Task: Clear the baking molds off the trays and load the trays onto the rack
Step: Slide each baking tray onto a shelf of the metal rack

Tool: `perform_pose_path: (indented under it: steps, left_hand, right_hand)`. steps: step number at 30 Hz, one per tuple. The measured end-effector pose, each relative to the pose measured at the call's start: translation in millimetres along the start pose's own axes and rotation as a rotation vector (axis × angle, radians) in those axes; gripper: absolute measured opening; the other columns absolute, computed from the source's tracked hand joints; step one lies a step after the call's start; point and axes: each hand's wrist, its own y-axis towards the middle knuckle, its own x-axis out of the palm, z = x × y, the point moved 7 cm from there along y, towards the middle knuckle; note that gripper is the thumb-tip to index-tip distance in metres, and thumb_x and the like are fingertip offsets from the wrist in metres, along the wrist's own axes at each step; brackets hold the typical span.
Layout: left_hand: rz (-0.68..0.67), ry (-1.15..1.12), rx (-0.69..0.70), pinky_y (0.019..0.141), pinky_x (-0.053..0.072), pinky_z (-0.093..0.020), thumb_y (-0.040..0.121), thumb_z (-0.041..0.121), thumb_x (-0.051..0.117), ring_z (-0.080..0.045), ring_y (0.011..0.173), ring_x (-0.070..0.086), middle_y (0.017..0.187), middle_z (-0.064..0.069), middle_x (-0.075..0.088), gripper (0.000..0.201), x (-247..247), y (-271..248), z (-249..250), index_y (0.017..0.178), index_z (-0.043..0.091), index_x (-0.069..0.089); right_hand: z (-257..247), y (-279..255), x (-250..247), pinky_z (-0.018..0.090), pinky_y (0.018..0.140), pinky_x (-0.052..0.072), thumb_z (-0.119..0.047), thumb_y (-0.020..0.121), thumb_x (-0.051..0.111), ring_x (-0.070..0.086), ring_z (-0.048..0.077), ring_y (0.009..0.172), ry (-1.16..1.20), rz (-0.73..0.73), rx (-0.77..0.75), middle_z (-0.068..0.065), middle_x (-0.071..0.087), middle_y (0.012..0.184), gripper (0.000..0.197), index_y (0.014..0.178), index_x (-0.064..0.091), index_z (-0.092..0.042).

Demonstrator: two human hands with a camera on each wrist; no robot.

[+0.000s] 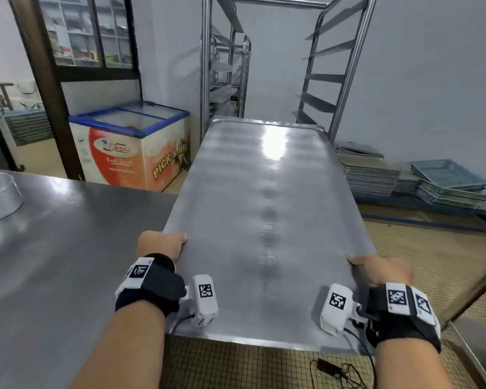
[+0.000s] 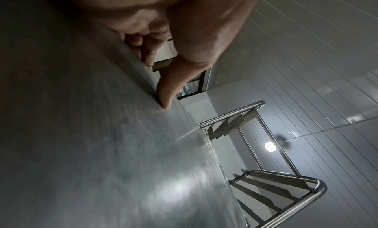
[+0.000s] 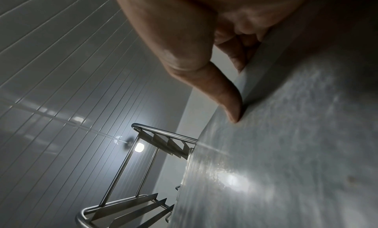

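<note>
The tall steel rack stands against the pale wall, its angled runners stepping down both sides, with a second rack behind it. A long steel table fills the left of the room, its brushed top dull and lightly streaked. Held out level over the tiled floor is one big flat tray, bare of molds, its far end reaching the foot of the rack's uprights and its left edge lying just beside the table's corner. A ceiling lamp glares off its far half.

By the window sits a chest freezer with a blue-rimmed glass lid; its orange side reads "PICK & MIX", and the front carries a red logo whose script is too blurred for me to make out. Stacks of spare trays and blue mesh crates lie low on the right.

A round metal mold rests at the table's left end.

The left hand grips the tray's left rim, thumb pressed on top and fingers curled beneath; the right hand holds the right rim the same way.
</note>
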Motion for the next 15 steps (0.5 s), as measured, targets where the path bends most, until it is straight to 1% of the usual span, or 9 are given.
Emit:
perform_pose_path:
  steps: [2,5,7,9,10,12,13,14,15]
  left_hand:
    - [0.003,0.004,-0.012,0.078,0.059,-0.051,0.061,0.013,0.086,-0.033,0.073,0.070,0.078,-0.014,0.071,0.025,13.5,13.9,3.2,0.073,0.002,0.068]
    - [-0.003,0.042,-0.011,0.079,0.059,-0.051,0.060,0.014,0.086,-0.035,0.075,0.069,0.081,-0.016,0.071,0.031,33.4,37.3,10.1,0.079,-0.001,0.068]
    - [-0.010,0.071,-0.017,0.080,0.059,-0.052,0.055,0.019,0.085,-0.036,0.076,0.070,0.083,-0.017,0.071,0.036,45.9,55.2,14.6,0.078,-0.001,0.066]
    - [-0.015,0.103,-0.009,0.081,0.058,-0.052,0.055,0.021,0.084,-0.038,0.079,0.069,0.086,-0.019,0.070,0.036,59.8,70.6,23.8,0.075,0.001,0.062]
    - [-0.015,0.106,0.005,0.083,0.057,-0.052,0.057,0.022,0.084,-0.038,0.082,0.069,0.089,-0.020,0.070,0.037,67.1,77.6,29.7,0.075,0.000,0.059]
    - [-0.021,0.139,0.019,0.088,0.055,-0.050,0.059,0.024,0.084,-0.038,0.089,0.067,0.099,-0.020,0.068,0.046,80.2,82.1,45.6,0.086,-0.004,0.058]
    - [-0.029,0.161,0.031,0.090,0.054,-0.047,0.064,0.024,0.083,-0.036,0.092,0.066,0.102,-0.018,0.066,0.049,87.2,88.7,51.5,0.092,-0.004,0.057]
    - [-0.037,0.190,0.042,0.091,0.052,-0.042,0.071,0.022,0.081,-0.034,0.093,0.064,0.103,-0.017,0.064,0.044,94.0,94.1,59.0,0.095,-0.003,0.055]
    - [-0.032,0.230,0.064,0.089,0.051,-0.039,0.078,0.018,0.077,-0.034,0.093,0.062,0.103,-0.018,0.062,0.035,100.5,101.1,66.6,0.096,-0.002,0.055]
  right_hand:
    - [-5.3,11.3,9.7,0.045,0.087,0.054,-0.009,0.067,0.086,0.066,0.039,0.090,0.001,-0.010,-0.001,0.024,0.066,0.100,0.048,0.104,0.062,0.010]
    - [-11.3,35.0,28.1,0.040,0.085,0.052,-0.007,0.069,0.085,0.064,0.036,0.091,-0.022,-0.029,0.005,0.024,0.066,0.105,0.050,0.109,0.061,0.012]
    - [-19.2,50.1,40.1,0.038,0.082,0.049,-0.009,0.070,0.085,0.063,0.036,0.093,-0.046,-0.048,0.019,0.023,0.065,0.109,0.053,0.112,0.060,0.012]
    - [-31.2,65.5,50.2,0.036,0.077,0.047,-0.011,0.072,0.085,0.060,0.035,0.089,-0.075,-0.064,0.015,0.024,0.065,0.113,0.054,0.114,0.059,0.012]
    - [-38.0,74.5,55.5,0.035,0.073,0.045,-0.012,0.074,0.084,0.058,0.034,0.085,-0.088,-0.072,0.000,0.025,0.065,0.113,0.053,0.114,0.059,0.012]
    - [-51.3,92.9,65.5,0.033,0.066,0.042,-0.016,0.077,0.083,0.057,0.034,0.085,-0.129,-0.085,-0.023,0.024,0.064,0.114,0.054,0.116,0.059,0.013]
    - [-58.7,100.2,70.1,0.032,0.068,0.040,-0.018,0.077,0.082,0.058,0.035,0.088,-0.155,-0.084,-0.039,0.023,0.064,0.116,0.055,0.117,0.059,0.012]
    - [-65.1,107.9,75.2,0.032,0.071,0.039,-0.019,0.078,0.082,0.060,0.035,0.093,-0.172,-0.083,-0.046,0.023,0.064,0.118,0.055,0.118,0.060,0.011]
    - [-71.8,114.6,80.8,0.031,0.072,0.038,-0.019,0.078,0.081,0.061,0.035,0.096,-0.185,-0.087,-0.048,0.022,0.064,0.119,0.054,0.119,0.060,0.010]
